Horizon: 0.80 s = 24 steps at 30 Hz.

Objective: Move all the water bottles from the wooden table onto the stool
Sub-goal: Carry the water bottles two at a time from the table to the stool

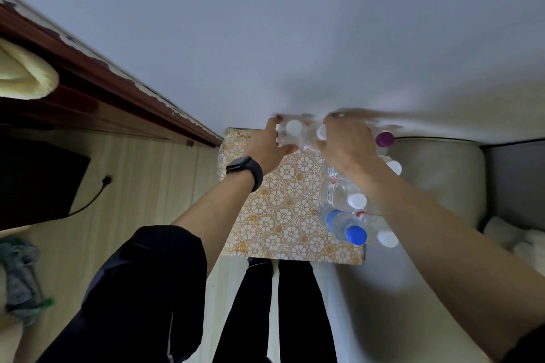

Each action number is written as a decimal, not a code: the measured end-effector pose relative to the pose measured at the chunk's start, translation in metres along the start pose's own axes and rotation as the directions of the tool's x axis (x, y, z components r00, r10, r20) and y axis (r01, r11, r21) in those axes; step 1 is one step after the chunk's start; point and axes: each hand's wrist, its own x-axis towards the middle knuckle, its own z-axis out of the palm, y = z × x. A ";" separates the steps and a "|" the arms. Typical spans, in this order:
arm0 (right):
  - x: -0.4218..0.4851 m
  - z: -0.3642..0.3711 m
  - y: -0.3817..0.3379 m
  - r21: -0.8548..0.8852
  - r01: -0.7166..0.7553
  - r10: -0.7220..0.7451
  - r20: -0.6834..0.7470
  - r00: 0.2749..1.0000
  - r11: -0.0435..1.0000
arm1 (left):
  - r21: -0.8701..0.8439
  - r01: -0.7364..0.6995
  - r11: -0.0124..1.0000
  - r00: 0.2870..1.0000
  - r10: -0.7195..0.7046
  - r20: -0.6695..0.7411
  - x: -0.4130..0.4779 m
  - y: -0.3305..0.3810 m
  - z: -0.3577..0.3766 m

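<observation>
A small surface with a gold floral cover [283, 215] stands against the wall below me. Several clear water bottles stand along its right side: one with a blue cap [355, 234], white-capped ones [356, 200] [387, 239], and a purple-capped one [384, 138] at the far right corner. At the far edge, my left hand [269, 146] is closed round a white-capped bottle [293, 128]. My right hand [346, 143] grips a neighbouring bottle whose white cap [321, 132] peeks out beside the fingers. Both hands are motion-blurred.
A dark red wooden frame [97, 79] runs along the left wall, with a cream cushion [23, 71] on it. A black object with a cable [35, 183] lies on the pale floor. A beige seat [436, 174] is on the right. My legs [277, 309] stand below.
</observation>
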 end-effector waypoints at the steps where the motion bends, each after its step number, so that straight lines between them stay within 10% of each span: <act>1: 0.000 0.000 -0.001 0.013 0.006 -0.006 -0.005 1.000 1.000 | 0.001 0.007 1.000 1.000 -0.007 0.001 0.000 0.000 -0.002; 10: -0.009 0.012 0.000 -0.212 0.008 -0.031 -0.105 0.994 0.977 | -0.043 0.052 0.998 0.996 -0.056 -0.076 -0.008 0.020 0.008; 17: -0.012 0.014 0.009 -0.004 0.011 -0.011 -0.063 0.998 1.000 | -0.078 0.067 0.995 0.994 -0.074 -0.086 -0.009 0.017 0.009; 24: -0.041 0.012 0.072 0.423 -0.021 0.180 -0.341 0.923 0.906 | 0.131 -0.108 0.985 0.971 0.133 -0.196 -0.035 0.029 0.000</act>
